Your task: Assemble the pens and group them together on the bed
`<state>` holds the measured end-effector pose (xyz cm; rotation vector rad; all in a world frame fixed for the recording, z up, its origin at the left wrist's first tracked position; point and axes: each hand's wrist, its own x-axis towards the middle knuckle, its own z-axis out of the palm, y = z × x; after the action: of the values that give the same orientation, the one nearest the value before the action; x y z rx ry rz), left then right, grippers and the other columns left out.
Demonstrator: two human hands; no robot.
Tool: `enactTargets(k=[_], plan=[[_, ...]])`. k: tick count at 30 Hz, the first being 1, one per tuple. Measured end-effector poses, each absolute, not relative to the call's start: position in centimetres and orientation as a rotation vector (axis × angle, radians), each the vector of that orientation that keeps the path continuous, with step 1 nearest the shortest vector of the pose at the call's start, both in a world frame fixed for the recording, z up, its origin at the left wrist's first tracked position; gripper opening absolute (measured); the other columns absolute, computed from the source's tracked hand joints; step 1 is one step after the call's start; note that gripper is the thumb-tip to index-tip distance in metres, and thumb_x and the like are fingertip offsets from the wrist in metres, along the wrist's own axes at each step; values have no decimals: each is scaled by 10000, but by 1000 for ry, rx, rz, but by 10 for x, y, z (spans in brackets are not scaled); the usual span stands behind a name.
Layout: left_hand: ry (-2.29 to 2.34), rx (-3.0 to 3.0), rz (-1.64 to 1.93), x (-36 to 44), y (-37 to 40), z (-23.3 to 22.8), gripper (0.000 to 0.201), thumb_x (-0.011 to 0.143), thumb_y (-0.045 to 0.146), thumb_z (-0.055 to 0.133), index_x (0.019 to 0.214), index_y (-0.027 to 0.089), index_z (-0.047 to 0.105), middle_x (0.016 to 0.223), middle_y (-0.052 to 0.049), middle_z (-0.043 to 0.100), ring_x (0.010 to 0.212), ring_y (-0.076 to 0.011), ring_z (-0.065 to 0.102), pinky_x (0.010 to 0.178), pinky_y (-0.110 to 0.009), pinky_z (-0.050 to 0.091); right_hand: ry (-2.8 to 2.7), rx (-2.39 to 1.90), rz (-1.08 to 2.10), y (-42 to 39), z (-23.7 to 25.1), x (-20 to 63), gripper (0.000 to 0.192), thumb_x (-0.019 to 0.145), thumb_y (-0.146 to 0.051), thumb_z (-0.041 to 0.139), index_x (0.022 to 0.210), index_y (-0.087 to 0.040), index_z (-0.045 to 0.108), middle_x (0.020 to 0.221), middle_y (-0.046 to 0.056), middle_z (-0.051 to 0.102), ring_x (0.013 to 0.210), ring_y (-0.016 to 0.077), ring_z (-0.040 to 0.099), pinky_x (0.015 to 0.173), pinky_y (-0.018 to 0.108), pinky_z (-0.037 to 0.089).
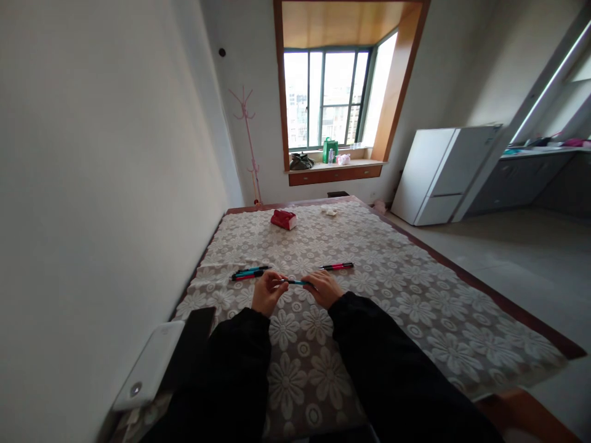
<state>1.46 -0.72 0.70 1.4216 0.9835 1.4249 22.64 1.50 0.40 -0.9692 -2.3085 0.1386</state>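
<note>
Between my two hands a slim pen, blue and black, is held level just above the flowered tablecloth. My left hand pinches its left end, and my right hand grips its right end. Just beyond my left hand lie several pens in blue, red and black, close together. A red and black pen rests on the cloth past my right hand. My fingers partly hide both ends of the held pen.
A red tissue pack and a small white crumpled thing lie towards the far end of the table. At the near left are a white device and a dark flat object. The wall borders the table's left side.
</note>
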Motion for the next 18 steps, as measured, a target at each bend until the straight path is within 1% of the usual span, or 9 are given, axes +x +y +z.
enactTargets(k=[2, 4, 7, 9, 11, 16, 18], plan=[[1085, 1637, 1345, 11, -6, 4, 278, 729, 310, 699, 918, 192, 533, 880, -35, 680, 835, -178, 667, 689, -302, 565, -2334, -1007, 139, 16, 2, 228, 150, 913, -253, 500, 990, -206, 620, 931, 55, 675, 892, 191, 585, 807, 312, 379], [1177, 1865, 1255, 7, -4, 0, 240, 759, 271, 664, 975, 204, 584, 875, -35, 684, 826, -166, 658, 695, -284, 547, -2370, -1037, 140, 17, 1, 229, 150, 913, -249, 493, 971, -198, 621, 921, 56, 674, 882, 187, 585, 790, 299, 373], [1256, 2129, 1105, 1, 0, -5, 146, 773, 237, 635, 915, 208, 653, 864, -36, 685, 762, -151, 631, 656, -261, 514, -2460, -1098, 150, 17, 0, 228, 186, 923, -248, 454, 885, -186, 626, 829, 48, 672, 792, 172, 589, 745, 283, 363], [1315, 2246, 1019, -1, 1, -6, 124, 788, 254, 624, 891, 212, 678, 828, -34, 687, 739, -152, 609, 669, -267, 491, -2516, -1141, 158, 17, -1, 227, 222, 924, -232, 427, 828, -180, 620, 758, 38, 662, 722, 159, 580, 709, 275, 354], [1378, 2326, 947, -1, 0, -3, 133, 813, 283, 598, 887, 221, 690, 808, -34, 689, 759, -165, 591, 703, -280, 468, -2552, -1160, 154, 17, -3, 226, 216, 911, -206, 428, 807, -179, 614, 729, 34, 656, 681, 152, 568, 683, 270, 345], [1481, 2415, 788, 2, -7, 6, 158, 839, 284, 537, 887, 249, 683, 837, -36, 680, 851, -195, 564, 736, -286, 420, -2561, -1095, 55, 16, -1, 224, 154, 871, -165, 474, 797, -184, 607, 734, 42, 644, 696, 158, 553, 685, 278, 342], [1558, 2398, 731, 4, -8, 8, 164, 841, 290, 519, 844, 244, 676, 781, -36, 651, 825, -194, 561, 705, -276, 402, -2554, -1064, 0, 14, 1, 223, 160, 881, -172, 471, 785, -188, 598, 725, 41, 634, 699, 160, 544, 690, 282, 345]])
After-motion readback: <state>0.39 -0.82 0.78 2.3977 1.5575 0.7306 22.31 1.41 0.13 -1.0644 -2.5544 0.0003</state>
